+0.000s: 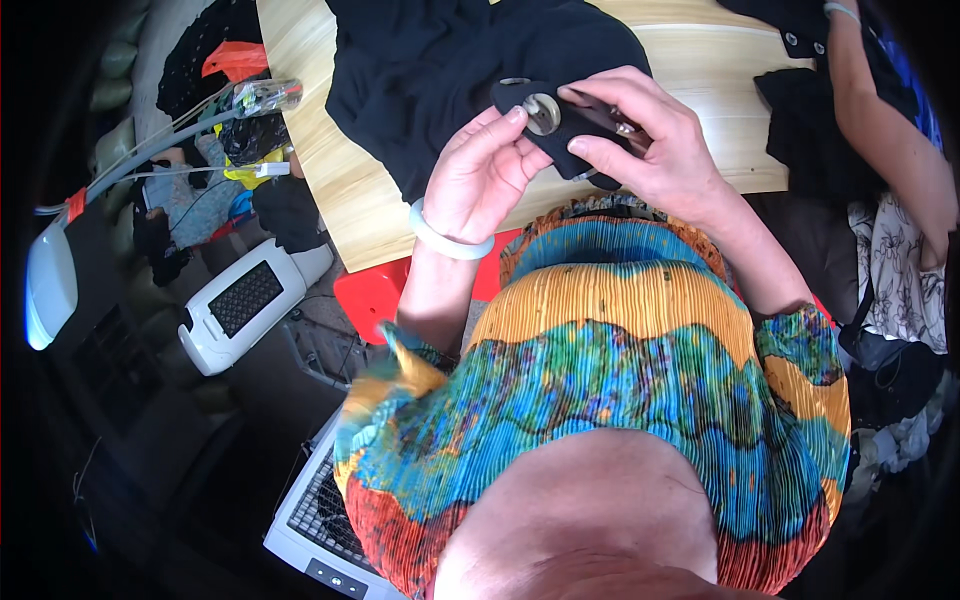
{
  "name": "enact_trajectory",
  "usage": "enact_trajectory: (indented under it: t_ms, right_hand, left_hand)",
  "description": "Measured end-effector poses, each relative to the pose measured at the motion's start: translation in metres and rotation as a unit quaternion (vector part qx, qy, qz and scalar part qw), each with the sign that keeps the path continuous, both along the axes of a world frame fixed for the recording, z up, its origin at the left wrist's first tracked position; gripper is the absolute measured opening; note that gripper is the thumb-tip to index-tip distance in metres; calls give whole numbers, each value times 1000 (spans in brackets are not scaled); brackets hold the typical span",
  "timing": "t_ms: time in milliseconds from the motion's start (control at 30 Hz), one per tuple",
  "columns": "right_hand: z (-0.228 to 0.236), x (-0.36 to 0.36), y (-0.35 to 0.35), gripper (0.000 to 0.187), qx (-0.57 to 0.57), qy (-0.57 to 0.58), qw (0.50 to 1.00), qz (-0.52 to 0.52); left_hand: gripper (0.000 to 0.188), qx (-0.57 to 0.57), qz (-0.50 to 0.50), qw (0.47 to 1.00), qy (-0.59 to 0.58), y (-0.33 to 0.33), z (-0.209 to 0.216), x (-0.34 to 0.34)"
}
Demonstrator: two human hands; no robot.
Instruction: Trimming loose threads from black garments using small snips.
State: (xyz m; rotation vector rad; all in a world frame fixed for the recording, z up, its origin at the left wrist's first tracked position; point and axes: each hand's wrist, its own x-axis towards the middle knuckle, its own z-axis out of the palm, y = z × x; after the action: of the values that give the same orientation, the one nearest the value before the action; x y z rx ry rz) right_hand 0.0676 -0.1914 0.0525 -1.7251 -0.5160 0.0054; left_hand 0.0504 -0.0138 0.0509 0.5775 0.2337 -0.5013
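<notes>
A black cloth strip [572, 135] with a round silver metal ring [543, 114] on it is held up between my hands, over the table's near edge. My left hand [484, 165], with a pale bangle at the wrist, pinches the strip beside the ring between thumb and fingers. Curled round the other end is my right hand [655, 135], thumb and forefinger on the dark fabric. A small shiny bit shows by its fingers, too small to name. Behind them a large black garment [430, 90] lies rumpled on the table.
The light wood table [715, 100] stretches ahead. At the right another person's arm [880, 150] reaches over black fabric [805, 125] with round metal rings. To the left are a lamp arm [165, 150], piled cloths and bags [205, 190], and a white device [245, 305]. A red stool [372, 300] stands below.
</notes>
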Motion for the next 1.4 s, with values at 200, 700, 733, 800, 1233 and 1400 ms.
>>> enact_trajectory:
  t_ms: [200, 700, 733, 800, 1233, 1400]
  right_hand:
    - [-1, 2, 2, 21, -8, -59, 998, 0]
    - [40, 19, -15, 27, -138, -209, 967, -50]
    - [39, 15, -17, 26, -129, -139, 978, -86]
    - [32, 8, -18, 27, -54, -58, 991, -107]
    - [38, -25, -12, 18, 63, 106, 989, 76]
    - [35, -24, -8, 15, 64, 96, 991, 63]
  left_hand:
    - [19, -35, -10, 998, 57, -8, -5, -4]
    - [26, -56, -12, 990, -130, -5, 10, -13]
    - [26, -79, -1, 984, -157, -4, 9, -15]
    - [26, -90, 21, 980, -178, -3, 8, -18]
    - [32, -47, 76, 974, -206, -8, 13, -14]
    - [33, -46, 70, 971, -225, -7, 6, -14]
